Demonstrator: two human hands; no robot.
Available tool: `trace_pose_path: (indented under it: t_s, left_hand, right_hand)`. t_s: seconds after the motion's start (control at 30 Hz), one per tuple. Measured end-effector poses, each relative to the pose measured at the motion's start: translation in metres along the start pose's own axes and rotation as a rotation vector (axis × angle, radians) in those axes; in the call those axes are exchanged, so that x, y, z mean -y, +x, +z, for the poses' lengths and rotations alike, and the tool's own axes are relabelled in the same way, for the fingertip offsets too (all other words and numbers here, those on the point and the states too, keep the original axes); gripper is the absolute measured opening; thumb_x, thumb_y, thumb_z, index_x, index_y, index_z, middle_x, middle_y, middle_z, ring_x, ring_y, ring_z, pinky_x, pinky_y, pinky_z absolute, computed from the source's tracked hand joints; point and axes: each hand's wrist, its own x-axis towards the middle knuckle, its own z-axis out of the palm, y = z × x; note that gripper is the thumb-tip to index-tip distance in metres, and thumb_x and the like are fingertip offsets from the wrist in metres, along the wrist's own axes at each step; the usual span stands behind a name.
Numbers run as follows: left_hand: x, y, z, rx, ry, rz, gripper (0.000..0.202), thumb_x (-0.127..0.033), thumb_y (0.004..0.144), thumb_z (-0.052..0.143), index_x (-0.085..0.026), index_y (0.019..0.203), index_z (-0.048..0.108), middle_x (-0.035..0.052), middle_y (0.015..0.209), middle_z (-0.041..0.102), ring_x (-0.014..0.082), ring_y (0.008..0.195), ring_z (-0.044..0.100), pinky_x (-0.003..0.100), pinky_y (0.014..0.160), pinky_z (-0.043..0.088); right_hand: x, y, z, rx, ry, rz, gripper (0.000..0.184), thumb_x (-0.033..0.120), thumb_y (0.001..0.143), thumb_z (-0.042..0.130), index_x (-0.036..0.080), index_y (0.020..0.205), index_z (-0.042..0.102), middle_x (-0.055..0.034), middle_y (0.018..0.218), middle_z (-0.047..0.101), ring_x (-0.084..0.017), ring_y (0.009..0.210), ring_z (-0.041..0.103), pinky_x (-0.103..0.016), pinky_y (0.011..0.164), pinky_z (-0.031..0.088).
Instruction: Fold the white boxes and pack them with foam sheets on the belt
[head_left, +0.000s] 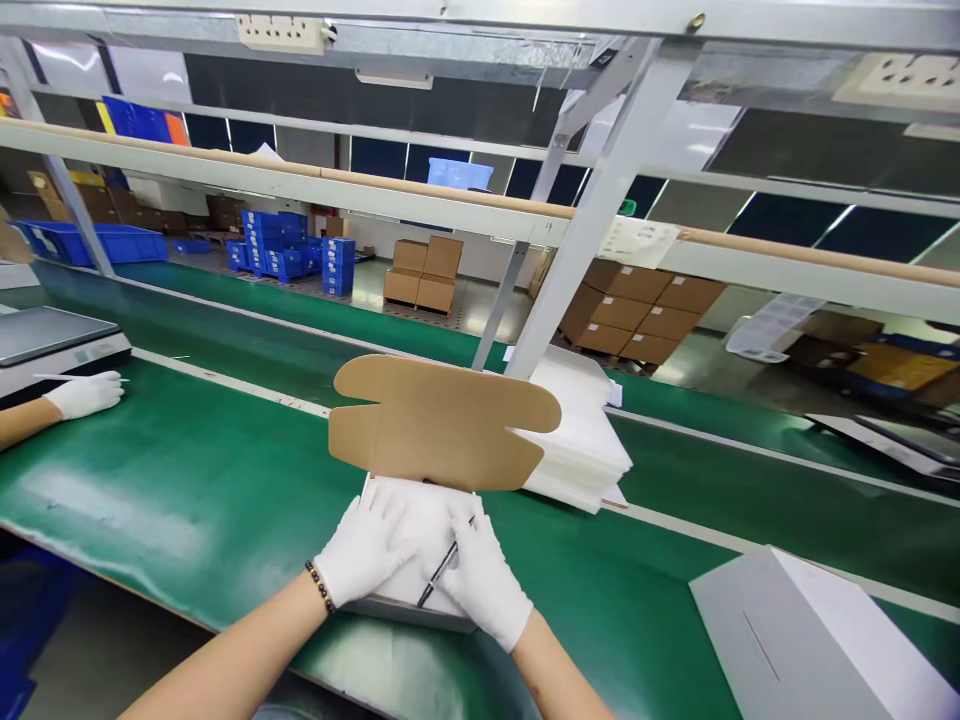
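Note:
In front of me lies a shallow box with its brown cardboard lid (442, 420) standing open at the back. A white foam sheet (424, 520) covers the inside of the box. My left hand (366, 548), in a white glove, rests flat on the sheet's left part with the fingers spread. On the right part, my right hand (484, 580), also gloved, presses down while holding a dark pen (439, 577) slanted between thumb and fingers. What is under the sheet is hidden.
Behind the box to the right, a stack of white foam sheets (577, 440) lies by a metal post (592, 200). A white box (817, 630) stands at right on the green belt (225, 450). At left, a co-worker's gloved hand (90, 394) is beside a scale (60, 345).

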Motion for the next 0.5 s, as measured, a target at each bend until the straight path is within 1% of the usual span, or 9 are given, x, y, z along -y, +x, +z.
trace_pose_path:
  t_s: [0.07, 0.1, 0.2, 0.27, 0.3, 0.33, 0.4, 0.47, 0.5]
  left_hand:
    - [0.0, -0.002, 0.002, -0.068, 0.017, 0.049, 0.07, -0.052, 0.093, 0.052, -0.016, 0.151, 0.038, 0.0186, 0.157, 0.033, 0.0424, 0.148, 0.015, 0.065, 0.115, 0.027]
    - [0.0, -0.003, 0.002, -0.095, 0.026, 0.073, 0.069, -0.052, 0.093, 0.053, -0.018, 0.151, 0.038, 0.0176, 0.157, 0.033, 0.0425, 0.149, 0.015, 0.066, 0.115, 0.026]
    - [0.0, -0.006, 0.003, -0.111, 0.043, 0.06, 0.068, -0.056, 0.093, 0.052, -0.02, 0.15, 0.041, 0.0172, 0.155, 0.037, 0.0447, 0.147, 0.017, 0.068, 0.113, 0.028]
    - [0.0, -0.007, 0.005, -0.096, 0.031, 0.007, 0.072, -0.059, 0.091, 0.051, -0.018, 0.15, 0.041, 0.0191, 0.155, 0.036, 0.0462, 0.145, 0.023, 0.069, 0.111, 0.031]
    - [0.0, -0.008, 0.006, -0.094, 0.022, -0.012, 0.073, -0.06, 0.091, 0.051, -0.017, 0.149, 0.041, 0.0197, 0.156, 0.035, 0.0461, 0.144, 0.026, 0.068, 0.11, 0.033]
    - [0.0, -0.008, 0.007, -0.096, 0.018, -0.022, 0.074, -0.06, 0.091, 0.051, -0.017, 0.149, 0.041, 0.0203, 0.156, 0.034, 0.0457, 0.143, 0.028, 0.067, 0.109, 0.034]
    - [-0.001, -0.007, 0.009, -0.105, 0.037, -0.022, 0.073, -0.06, 0.09, 0.051, -0.017, 0.148, 0.042, 0.0206, 0.156, 0.034, 0.0456, 0.142, 0.03, 0.065, 0.107, 0.035]
    - [-0.004, -0.004, 0.007, -0.118, 0.089, 0.0, 0.069, -0.059, 0.091, 0.05, -0.018, 0.146, 0.045, 0.0207, 0.152, 0.041, 0.0458, 0.14, 0.032, 0.066, 0.105, 0.036]
    - [-0.006, -0.002, 0.005, -0.13, 0.117, 0.029, 0.064, -0.056, 0.093, 0.049, -0.019, 0.145, 0.047, 0.0202, 0.148, 0.046, 0.0449, 0.138, 0.036, 0.066, 0.105, 0.036]
  right_hand:
    - [-0.008, 0.007, 0.007, -0.055, 0.027, -0.058, 0.075, 0.035, 0.075, 0.069, 0.001, 0.138, 0.047, -0.0277, 0.142, 0.045, -0.046, 0.139, 0.03, -0.062, 0.111, 0.035]
    - [-0.012, 0.009, 0.01, -0.093, 0.031, -0.111, 0.074, 0.035, 0.076, 0.068, 0.003, 0.139, 0.046, -0.0262, 0.143, 0.045, -0.045, 0.139, 0.032, -0.063, 0.11, 0.036]
    - [-0.023, 0.008, 0.017, -0.266, 0.036, -0.292, 0.063, 0.024, 0.08, 0.058, 0.01, 0.14, 0.044, -0.0223, 0.145, 0.045, -0.04, 0.137, 0.038, -0.063, 0.108, 0.04]
    - [-0.029, 0.003, 0.022, -0.369, 0.049, -0.32, 0.056, 0.02, 0.085, 0.051, 0.012, 0.14, 0.043, -0.0213, 0.144, 0.046, -0.036, 0.136, 0.042, -0.059, 0.106, 0.044]
    - [-0.031, 0.0, 0.025, -0.388, 0.065, -0.289, 0.052, 0.021, 0.088, 0.048, 0.012, 0.139, 0.043, -0.0208, 0.142, 0.048, -0.034, 0.135, 0.043, -0.056, 0.105, 0.046]
    - [-0.032, -0.001, 0.027, -0.378, 0.088, -0.235, 0.05, 0.024, 0.09, 0.047, 0.013, 0.138, 0.044, -0.0204, 0.14, 0.05, -0.033, 0.134, 0.045, -0.052, 0.103, 0.049]
    - [-0.031, 0.001, 0.029, -0.276, 0.13, -0.121, 0.05, 0.027, 0.09, 0.049, 0.012, 0.138, 0.046, -0.0193, 0.137, 0.053, -0.03, 0.132, 0.048, -0.046, 0.101, 0.051]
    - [-0.026, 0.014, 0.026, -0.14, 0.122, -0.072, 0.055, 0.027, 0.086, 0.053, 0.01, 0.138, 0.048, -0.0192, 0.139, 0.052, -0.031, 0.133, 0.047, -0.044, 0.105, 0.048]
    - [-0.023, 0.022, 0.023, -0.085, 0.094, -0.076, 0.058, 0.025, 0.083, 0.055, 0.008, 0.138, 0.048, -0.0197, 0.14, 0.051, -0.032, 0.135, 0.044, -0.045, 0.109, 0.044]
